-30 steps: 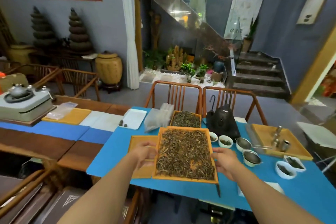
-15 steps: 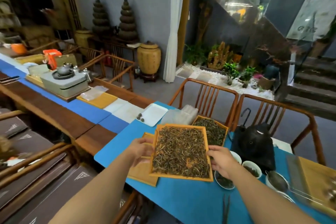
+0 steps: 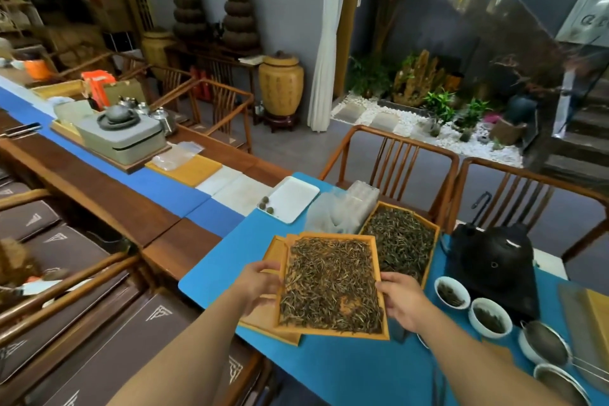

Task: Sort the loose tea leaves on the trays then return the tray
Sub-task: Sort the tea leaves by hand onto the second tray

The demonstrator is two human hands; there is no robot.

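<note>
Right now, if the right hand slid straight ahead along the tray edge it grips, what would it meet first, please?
Probably the second wooden tray of darker tea leaves, just beyond the right hand; depth is uncertain, so the hand might pass above its rim.

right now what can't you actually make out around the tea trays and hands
- Head view: the empty tray is mostly covered by the held tray of tea; its contents cannot be told.
- The left hand and right hand hide their fingers under that tray.
- The strainers at lower right are blurred and cut by the frame edge.
- The small dark balls on the white dish are too small to identify.
</note>
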